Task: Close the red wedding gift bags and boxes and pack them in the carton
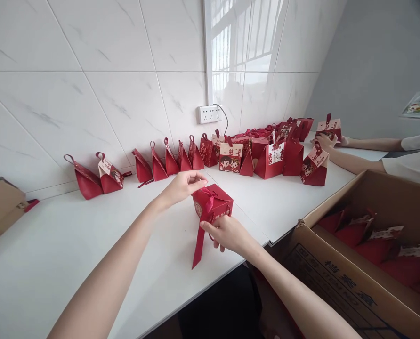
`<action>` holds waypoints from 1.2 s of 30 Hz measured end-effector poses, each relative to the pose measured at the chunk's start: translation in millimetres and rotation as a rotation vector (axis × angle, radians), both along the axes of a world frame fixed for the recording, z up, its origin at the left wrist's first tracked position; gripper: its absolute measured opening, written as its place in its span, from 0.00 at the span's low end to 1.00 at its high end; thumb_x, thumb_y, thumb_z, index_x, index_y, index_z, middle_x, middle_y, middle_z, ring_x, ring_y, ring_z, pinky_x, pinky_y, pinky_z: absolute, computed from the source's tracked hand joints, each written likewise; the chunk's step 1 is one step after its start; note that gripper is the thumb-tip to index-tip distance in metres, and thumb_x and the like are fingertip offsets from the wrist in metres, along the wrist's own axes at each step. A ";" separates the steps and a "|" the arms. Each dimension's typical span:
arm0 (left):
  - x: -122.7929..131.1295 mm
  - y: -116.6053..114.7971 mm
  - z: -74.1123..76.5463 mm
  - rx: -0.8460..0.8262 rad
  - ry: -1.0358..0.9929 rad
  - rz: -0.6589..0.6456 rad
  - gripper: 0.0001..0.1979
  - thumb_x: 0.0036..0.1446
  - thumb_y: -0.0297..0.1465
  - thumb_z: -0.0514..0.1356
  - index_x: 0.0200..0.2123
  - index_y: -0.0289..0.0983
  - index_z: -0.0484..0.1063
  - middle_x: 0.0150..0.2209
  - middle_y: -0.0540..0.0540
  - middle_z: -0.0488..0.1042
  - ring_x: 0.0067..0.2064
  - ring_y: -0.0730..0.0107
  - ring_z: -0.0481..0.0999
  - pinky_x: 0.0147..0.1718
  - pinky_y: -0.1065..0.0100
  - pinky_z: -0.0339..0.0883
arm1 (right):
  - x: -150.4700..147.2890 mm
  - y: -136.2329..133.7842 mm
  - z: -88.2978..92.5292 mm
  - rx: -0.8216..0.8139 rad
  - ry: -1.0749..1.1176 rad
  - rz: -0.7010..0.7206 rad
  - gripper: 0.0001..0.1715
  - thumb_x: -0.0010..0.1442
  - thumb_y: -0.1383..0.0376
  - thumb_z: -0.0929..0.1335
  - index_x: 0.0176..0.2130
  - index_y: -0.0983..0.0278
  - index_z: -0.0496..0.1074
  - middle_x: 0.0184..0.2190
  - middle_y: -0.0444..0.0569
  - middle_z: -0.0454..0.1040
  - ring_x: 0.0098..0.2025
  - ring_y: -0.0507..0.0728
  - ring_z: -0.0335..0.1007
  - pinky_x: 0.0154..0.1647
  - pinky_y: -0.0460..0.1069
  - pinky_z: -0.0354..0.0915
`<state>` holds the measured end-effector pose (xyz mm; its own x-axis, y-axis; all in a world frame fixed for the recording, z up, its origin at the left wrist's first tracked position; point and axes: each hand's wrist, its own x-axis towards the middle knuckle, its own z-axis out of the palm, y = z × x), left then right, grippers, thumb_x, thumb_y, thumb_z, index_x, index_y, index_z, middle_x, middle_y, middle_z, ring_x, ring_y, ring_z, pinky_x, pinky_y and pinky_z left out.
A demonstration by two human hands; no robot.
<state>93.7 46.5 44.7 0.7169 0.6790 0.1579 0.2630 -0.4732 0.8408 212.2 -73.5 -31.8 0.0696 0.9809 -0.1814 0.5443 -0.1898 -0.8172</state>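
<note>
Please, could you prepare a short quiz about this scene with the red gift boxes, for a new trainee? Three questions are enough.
1. True or false: the red gift box held between the left grip and the right grip stands on the white table.
2. What lies in the open cardboard carton? A) red packages with tags B) white cups C) green bottles
3. What white thing is fixed on the tiled wall above the row of boxes?
Key: 1 true; 2 A; 3 a power socket.
</note>
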 end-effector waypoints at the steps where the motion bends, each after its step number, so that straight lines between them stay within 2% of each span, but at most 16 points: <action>1: -0.8 3.5 -0.2 -0.041 -0.024 0.011 0.13 0.51 0.40 0.60 0.33 0.35 0.71 0.30 0.47 0.74 0.33 0.70 0.72 0.33 0.69 0.64 | -1.7 -1.2 0.8 0.007 -0.074 -0.014 0.24 0.60 0.52 0.59 0.19 0.62 0.57 0.17 0.46 0.71 0.16 0.52 0.66 0.24 0.48 0.61; 4: -6.4 12.0 -0.3 -0.150 -0.083 0.009 0.14 0.50 0.40 0.61 0.33 0.34 0.69 0.25 0.50 0.70 0.27 0.74 0.69 0.30 0.69 0.63 | -4.8 -11.2 4.3 0.090 -0.270 -0.144 0.19 0.58 0.53 0.62 0.23 0.61 0.60 0.21 0.48 0.71 0.23 0.57 0.69 0.26 0.49 0.59; 6: -12.3 15.0 0.5 -0.177 -0.089 -0.003 0.14 0.49 0.39 0.62 0.32 0.34 0.69 0.23 0.51 0.67 0.23 0.77 0.65 0.28 0.69 0.61 | -6.9 -21.6 4.6 0.126 -0.269 -0.175 0.20 0.59 0.52 0.60 0.24 0.61 0.61 0.21 0.48 0.71 0.24 0.57 0.70 0.26 0.48 0.59; 8: -18.3 16.8 1.1 -0.177 -0.054 -0.003 0.14 0.48 0.39 0.62 0.32 0.34 0.70 0.23 0.52 0.66 0.22 0.78 0.62 0.26 0.70 0.59 | -10.8 -30.5 0.6 0.085 -0.132 -0.087 0.21 0.60 0.50 0.59 0.27 0.62 0.65 0.19 0.45 0.69 0.21 0.54 0.69 0.24 0.47 0.60; 10: -23.1 17.7 0.5 -0.149 0.013 0.025 0.15 0.47 0.39 0.62 0.33 0.34 0.71 0.23 0.51 0.66 0.23 0.78 0.61 0.25 0.71 0.58 | -17.4 -33.9 -7.6 0.024 0.028 0.002 0.20 0.60 0.50 0.60 0.39 0.63 0.67 0.18 0.42 0.68 0.16 0.51 0.67 0.23 0.46 0.62; 12: -26.3 17.9 -0.8 -0.083 0.082 0.049 0.16 0.47 0.40 0.62 0.35 0.34 0.72 0.24 0.51 0.66 0.24 0.76 0.63 0.25 0.71 0.58 | -26.8 -30.7 -17.7 -0.037 0.210 0.040 0.27 0.59 0.49 0.61 0.52 0.62 0.59 0.21 0.42 0.70 0.15 0.51 0.67 0.21 0.46 0.64; 14: -28.8 16.9 -2.0 0.015 0.152 0.043 0.17 0.46 0.41 0.61 0.36 0.35 0.73 0.24 0.50 0.66 0.26 0.74 0.64 0.25 0.71 0.58 | -38.5 -22.5 -26.4 -0.091 0.426 0.062 0.33 0.60 0.47 0.59 0.57 0.60 0.49 0.25 0.43 0.72 0.15 0.52 0.68 0.16 0.46 0.64; 15: -30.1 16.1 -2.5 0.064 0.191 0.032 0.17 0.46 0.41 0.61 0.35 0.35 0.73 0.24 0.51 0.66 0.26 0.73 0.64 0.25 0.71 0.58 | -44.4 -17.5 -29.2 -0.117 0.531 0.061 0.33 0.60 0.47 0.58 0.57 0.60 0.47 0.26 0.43 0.72 0.15 0.52 0.69 0.14 0.45 0.63; 17: -33.5 14.3 -3.2 0.129 0.300 0.029 0.16 0.46 0.42 0.60 0.34 0.37 0.74 0.23 0.51 0.65 0.24 0.73 0.63 0.23 0.72 0.55 | -53.9 -7.9 -31.6 -0.124 0.629 0.002 0.28 0.61 0.47 0.57 0.53 0.61 0.52 0.24 0.41 0.69 0.15 0.50 0.68 0.12 0.43 0.61; 20: -42.7 11.7 -2.8 0.142 0.464 0.078 0.14 0.45 0.43 0.60 0.25 0.37 0.72 0.18 0.53 0.60 0.19 0.75 0.57 0.18 0.71 0.47 | -51.6 -1.2 -27.0 -0.058 0.555 -0.104 0.17 0.61 0.54 0.58 0.37 0.65 0.63 0.19 0.36 0.60 0.11 0.46 0.58 0.10 0.41 0.53; 23: -57.8 8.3 2.9 0.120 0.532 0.083 0.16 0.44 0.44 0.60 0.19 0.37 0.68 0.16 0.53 0.58 0.19 0.75 0.55 0.18 0.71 0.45 | -20.8 -4.7 -10.4 0.038 0.427 -0.141 0.13 0.58 0.60 0.62 0.26 0.65 0.64 0.14 0.35 0.53 0.11 0.45 0.50 0.10 0.42 0.47; 27: -77.7 4.1 23.2 -0.012 0.492 0.076 0.19 0.47 0.47 0.59 0.20 0.36 0.66 0.21 0.50 0.64 0.24 0.73 0.63 0.22 0.72 0.55 | 44.4 -4.7 34.3 0.210 0.264 -0.218 0.13 0.53 0.61 0.67 0.22 0.65 0.65 0.14 0.36 0.54 0.15 0.45 0.49 0.15 0.42 0.46; 31: -81.6 5.7 45.1 -0.177 0.131 0.018 0.21 0.48 0.47 0.60 0.19 0.35 0.64 0.22 0.51 0.64 0.26 0.74 0.67 0.33 0.68 0.65 | 87.1 7.9 86.5 0.353 0.223 -0.223 0.12 0.53 0.61 0.68 0.23 0.66 0.70 0.21 0.43 0.67 0.26 0.49 0.63 0.22 0.43 0.57; 33: -75.7 8.8 52.4 -0.219 -0.074 0.063 0.20 0.47 0.45 0.63 0.19 0.35 0.64 0.23 0.51 0.65 0.28 0.73 0.68 0.34 0.67 0.66 | 93.6 15.6 106.2 0.407 0.249 -0.223 0.12 0.53 0.60 0.68 0.24 0.66 0.71 0.25 0.46 0.70 0.31 0.51 0.67 0.27 0.44 0.62; 36: -57.1 13.5 58.9 -0.214 -0.264 0.156 0.16 0.46 0.42 0.64 0.22 0.34 0.67 0.28 0.47 0.70 0.35 0.69 0.71 0.36 0.67 0.67 | 89.9 28.5 123.2 0.471 0.341 -0.211 0.13 0.54 0.61 0.69 0.23 0.66 0.70 0.29 0.49 0.72 0.36 0.54 0.69 0.34 0.46 0.67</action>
